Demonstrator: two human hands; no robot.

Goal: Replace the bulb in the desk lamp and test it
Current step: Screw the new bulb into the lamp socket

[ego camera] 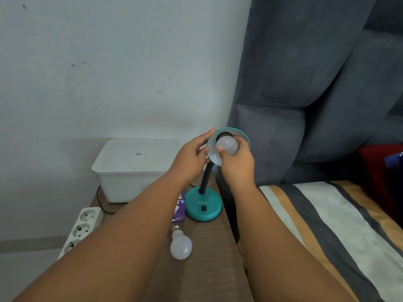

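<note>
Head view (worn), looking forward and down, close over bedside table [209, 269]

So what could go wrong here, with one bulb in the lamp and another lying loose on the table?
1. The loose bulb lies on its side near the table edge; an arm could knock it off.
2. The right hand grips the bulb in the shade; twisting at an angle could cross-thread it.
3. The lamp base sits close to the table's edge, so a hard twist might tip it.

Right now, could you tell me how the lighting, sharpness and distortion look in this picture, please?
Head view: dim, even, bluish light with no hard glare; the bulb in the lamp shade is unlit. Head view: wide-angle bending curves the forearms and the bedside table edge. Head view: left hand, right hand and spare bulb stay fairly sharp.
</note>
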